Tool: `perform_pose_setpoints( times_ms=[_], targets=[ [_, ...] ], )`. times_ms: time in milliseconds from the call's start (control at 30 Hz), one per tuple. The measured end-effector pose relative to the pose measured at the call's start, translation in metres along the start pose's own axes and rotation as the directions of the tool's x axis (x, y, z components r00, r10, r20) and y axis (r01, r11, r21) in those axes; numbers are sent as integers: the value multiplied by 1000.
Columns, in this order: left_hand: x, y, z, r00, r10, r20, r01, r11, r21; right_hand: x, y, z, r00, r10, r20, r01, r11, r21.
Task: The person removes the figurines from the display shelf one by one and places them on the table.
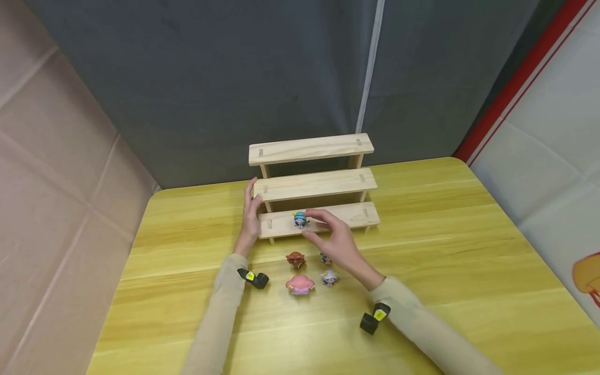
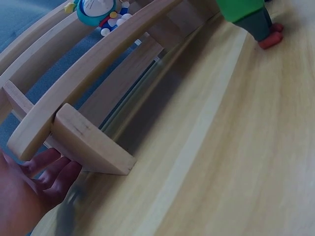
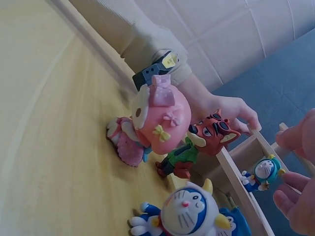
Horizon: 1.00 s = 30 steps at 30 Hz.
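A three-step wooden display shelf [image 1: 319,185] stands on the table. My left hand [image 1: 250,224] grips its left end, thumb at the middle step's front corner; in the left wrist view its fingers [image 2: 61,179] lie by the front leg. On the lowest step stands a small blue cat figurine [image 1: 300,221] in a teal hat, upright. My right hand [image 1: 339,242] is just right of this figurine, thumb and forefinger spread apart. In the right wrist view, the fingertips [image 3: 283,200] are close to the figurine's hat, with a gap between.
In front of the shelf stand a red fox figurine [image 1: 296,259], a pink-hooded figurine [image 1: 300,285] and a white-hooded cat figurine [image 1: 330,277]. Another blue cat figurine [image 1: 324,258] is partly hidden by my right hand. A dark curtain [image 1: 211,104] hangs behind the table [image 1: 445,250].
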<state>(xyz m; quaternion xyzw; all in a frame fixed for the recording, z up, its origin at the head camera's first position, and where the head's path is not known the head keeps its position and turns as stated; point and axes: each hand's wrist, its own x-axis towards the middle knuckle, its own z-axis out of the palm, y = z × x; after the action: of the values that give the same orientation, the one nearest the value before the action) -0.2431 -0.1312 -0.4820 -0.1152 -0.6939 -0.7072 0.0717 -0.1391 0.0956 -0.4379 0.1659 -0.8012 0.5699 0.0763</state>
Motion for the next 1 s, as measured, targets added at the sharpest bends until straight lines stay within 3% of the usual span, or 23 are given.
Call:
perform_pose_setpoints(
  times_ms=[567,1000],
  targets=[
    [-1,-1,0,1000,-17,-3,17,1000,-23,15,-3,9,998,38,59,-40,998,39],
    [0,-4,-1,1000,-4,-9,4,1000,-12,26,11,14,995,88,54,-87,996,-18]
  ],
)
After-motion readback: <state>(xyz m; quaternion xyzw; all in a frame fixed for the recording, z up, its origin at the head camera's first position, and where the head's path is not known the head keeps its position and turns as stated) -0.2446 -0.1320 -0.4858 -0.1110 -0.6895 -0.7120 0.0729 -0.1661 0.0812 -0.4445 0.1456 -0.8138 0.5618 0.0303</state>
